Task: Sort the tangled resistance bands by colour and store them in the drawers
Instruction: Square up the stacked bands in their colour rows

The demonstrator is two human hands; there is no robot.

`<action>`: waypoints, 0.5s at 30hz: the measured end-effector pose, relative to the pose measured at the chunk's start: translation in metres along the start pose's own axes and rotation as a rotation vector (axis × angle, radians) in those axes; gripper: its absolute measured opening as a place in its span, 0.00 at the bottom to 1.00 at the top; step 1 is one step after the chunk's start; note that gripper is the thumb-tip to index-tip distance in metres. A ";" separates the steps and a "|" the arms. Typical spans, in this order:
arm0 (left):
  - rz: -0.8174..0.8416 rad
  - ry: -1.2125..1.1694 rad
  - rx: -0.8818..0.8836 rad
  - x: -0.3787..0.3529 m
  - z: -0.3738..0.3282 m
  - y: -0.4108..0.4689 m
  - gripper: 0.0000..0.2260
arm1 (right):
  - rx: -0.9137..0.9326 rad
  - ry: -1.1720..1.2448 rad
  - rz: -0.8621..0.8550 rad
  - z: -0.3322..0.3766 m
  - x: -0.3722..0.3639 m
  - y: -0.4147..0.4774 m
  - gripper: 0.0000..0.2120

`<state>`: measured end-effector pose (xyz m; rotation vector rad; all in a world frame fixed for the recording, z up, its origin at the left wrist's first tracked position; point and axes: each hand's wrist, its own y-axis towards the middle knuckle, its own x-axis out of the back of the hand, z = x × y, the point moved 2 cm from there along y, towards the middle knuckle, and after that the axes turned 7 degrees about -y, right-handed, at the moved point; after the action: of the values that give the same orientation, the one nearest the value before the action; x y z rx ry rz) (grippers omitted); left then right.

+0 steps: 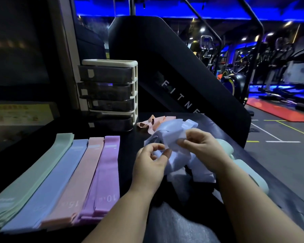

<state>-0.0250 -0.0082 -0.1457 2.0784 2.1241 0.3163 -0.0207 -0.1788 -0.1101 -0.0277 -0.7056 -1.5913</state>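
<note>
Head cam, looking down at the hands. Left fingers [162,153] are curled in, with the thumb and first fingers pinching a thin strip of the pale blue tangle [172,137]. Right fingers [182,142] are doing pretty much the same thing, thumb and index nipping a fold of that bunch a bit higher up. So the left hand [151,162] and right hand [202,146] both have a grip on it, close together, with the rest of the blue loops sagging down between the forearms onto the black padded surface [130,137].

Just behind the blue bunch sits a little knot of peach bands [154,123], touching its far edge. Off to the right, partly hidden by the right wrist and forearm, are a couple of rolled mint bands [253,176].

Over on the left, four flat bands are laid out side by side and touching: a mint flat band [42,169], then a blue flat band [60,176], a pink flat band [82,172] and a purple flat band [107,169]. The pink reads 15 and the purple reads 10.

At the back of the surface, past the flat ones, stands the drawer unit [109,92]: white frame, four smoky drawers stacked. Can't tell what's in them.

Behind that is a big black machine [165,67] with "FITNE" showing, then gym floor with a red mat [279,111] under blue lights.
</note>
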 end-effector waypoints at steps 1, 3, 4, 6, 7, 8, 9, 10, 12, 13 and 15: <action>0.018 -0.024 0.001 0.000 0.000 -0.001 0.08 | 0.009 0.083 -0.008 0.002 -0.001 -0.002 0.10; 0.051 -0.067 -0.025 -0.001 -0.003 -0.003 0.15 | 0.014 0.231 -0.043 0.009 -0.002 -0.004 0.09; 0.065 -0.086 -0.051 -0.001 -0.005 -0.003 0.19 | 0.023 0.295 -0.058 0.012 -0.003 -0.005 0.12; 0.106 -0.137 -0.096 -0.002 -0.009 -0.004 0.24 | 0.027 0.369 -0.065 0.016 -0.006 -0.008 0.25; 0.135 -0.176 -0.103 -0.004 -0.011 -0.005 0.24 | 0.027 0.395 -0.074 0.020 -0.007 -0.009 0.27; 0.156 -0.217 -0.095 -0.005 -0.013 -0.006 0.21 | 0.030 0.415 -0.084 0.023 -0.007 -0.010 0.27; 0.166 -0.245 -0.088 -0.006 -0.015 -0.007 0.18 | 0.024 0.432 -0.102 0.025 -0.007 -0.011 0.26; 0.163 -0.260 -0.092 -0.007 -0.016 -0.008 0.14 | 0.026 0.443 -0.122 0.026 -0.006 -0.011 0.25; 0.142 -0.295 -0.115 -0.006 -0.020 -0.009 0.09 | 0.038 0.500 -0.149 0.032 -0.005 -0.013 0.19; 0.135 -0.320 -0.131 -0.005 -0.023 -0.009 0.07 | 0.024 0.541 -0.156 0.036 -0.005 -0.014 0.16; 0.135 -0.374 -0.172 -0.003 -0.031 -0.013 0.06 | -0.017 0.587 -0.172 0.043 -0.006 -0.016 0.11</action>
<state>-0.0453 -0.0127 -0.1191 2.0000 1.6883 0.1086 -0.0501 -0.1544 -0.0848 0.4806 -0.2376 -1.6557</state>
